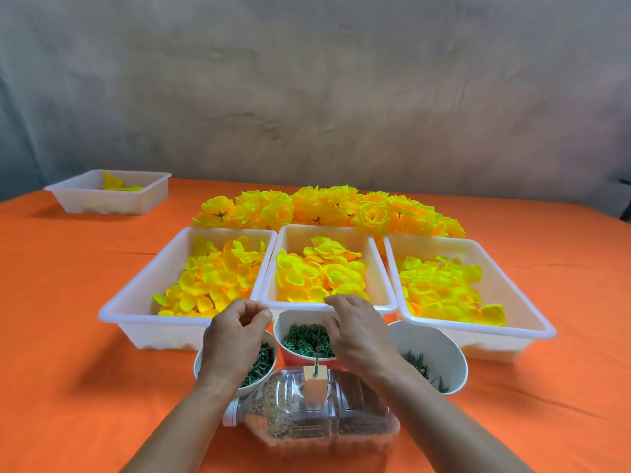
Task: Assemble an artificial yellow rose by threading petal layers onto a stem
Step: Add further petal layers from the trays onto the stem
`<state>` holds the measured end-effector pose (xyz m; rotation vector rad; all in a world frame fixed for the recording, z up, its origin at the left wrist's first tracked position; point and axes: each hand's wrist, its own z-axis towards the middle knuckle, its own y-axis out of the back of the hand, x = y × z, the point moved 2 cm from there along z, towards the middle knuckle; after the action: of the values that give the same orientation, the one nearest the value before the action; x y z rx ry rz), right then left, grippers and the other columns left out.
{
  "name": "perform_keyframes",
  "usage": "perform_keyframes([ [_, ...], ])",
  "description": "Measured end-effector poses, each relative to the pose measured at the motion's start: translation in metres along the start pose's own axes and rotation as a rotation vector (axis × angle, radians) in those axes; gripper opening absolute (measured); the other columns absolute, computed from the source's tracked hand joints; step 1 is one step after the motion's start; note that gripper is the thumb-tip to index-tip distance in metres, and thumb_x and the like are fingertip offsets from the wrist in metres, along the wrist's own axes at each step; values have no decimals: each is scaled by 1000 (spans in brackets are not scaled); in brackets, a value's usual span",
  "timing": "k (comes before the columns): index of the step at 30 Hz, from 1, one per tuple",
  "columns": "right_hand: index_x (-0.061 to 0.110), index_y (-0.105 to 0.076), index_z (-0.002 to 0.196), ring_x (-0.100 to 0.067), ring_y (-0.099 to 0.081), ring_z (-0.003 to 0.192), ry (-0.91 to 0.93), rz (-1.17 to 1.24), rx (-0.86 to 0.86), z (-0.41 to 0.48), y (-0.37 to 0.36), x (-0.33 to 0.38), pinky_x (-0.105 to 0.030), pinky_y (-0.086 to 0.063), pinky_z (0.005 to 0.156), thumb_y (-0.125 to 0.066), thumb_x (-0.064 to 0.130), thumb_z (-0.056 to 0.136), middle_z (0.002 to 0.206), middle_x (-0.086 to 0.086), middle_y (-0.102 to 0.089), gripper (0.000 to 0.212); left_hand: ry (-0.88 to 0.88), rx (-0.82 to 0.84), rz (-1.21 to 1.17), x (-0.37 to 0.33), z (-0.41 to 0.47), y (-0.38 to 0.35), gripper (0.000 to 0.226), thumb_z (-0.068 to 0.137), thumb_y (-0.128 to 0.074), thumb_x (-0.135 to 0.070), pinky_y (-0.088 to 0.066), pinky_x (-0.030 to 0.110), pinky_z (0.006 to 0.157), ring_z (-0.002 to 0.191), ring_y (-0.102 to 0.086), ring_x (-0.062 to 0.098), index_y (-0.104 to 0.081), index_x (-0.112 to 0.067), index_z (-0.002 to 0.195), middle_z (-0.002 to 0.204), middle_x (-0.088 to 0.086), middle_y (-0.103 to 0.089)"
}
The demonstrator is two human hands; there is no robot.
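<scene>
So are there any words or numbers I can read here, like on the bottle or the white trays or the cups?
No, there is nothing to read in this picture.
The clear bottle lying on its side shows no label, and the white trays, the cups and the little block on the bottle are all plain.

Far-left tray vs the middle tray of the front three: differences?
Fill: the far-left tray holds only a few yellow petals; the middle tray is well covered with them. Place: the far-left tray stands alone at the back; the middle tray sits between the left tray and the right tray. Both are white, rectangular, open-topped.
</scene>
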<state>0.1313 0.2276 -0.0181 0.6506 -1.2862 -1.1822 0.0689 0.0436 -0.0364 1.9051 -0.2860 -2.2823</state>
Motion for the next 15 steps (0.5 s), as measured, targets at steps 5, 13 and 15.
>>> perform_keyframes([
  [5,20,-55,134,-22,-41,131,38,-45,-30,-3,-6,-4,-32,-27,108,-43,27,100,139,-1,-54,37,-6,0,72,2,-4,5,13,87,-70,-21,-48,32,71,78,-64,14,-68,-26,75,75,-9,-69],
  [13,19,-55,133,-23,-43,129,59,-75,-71,-4,-8,-3,-33,-31,108,-41,19,99,137,-2,-56,38,-9,-21,144,3,-4,12,16,85,-71,-18,-44,31,72,83,-63,12,-67,-29,73,79,-9,-69],
  [15,19,-55,134,-23,-43,129,61,-81,-79,-5,-9,-4,-33,-30,108,-41,17,98,138,-2,-55,39,-7,-34,154,3,-2,16,15,85,-71,-19,-43,31,70,82,-63,11,-68,-28,74,78,-9,-69],
])
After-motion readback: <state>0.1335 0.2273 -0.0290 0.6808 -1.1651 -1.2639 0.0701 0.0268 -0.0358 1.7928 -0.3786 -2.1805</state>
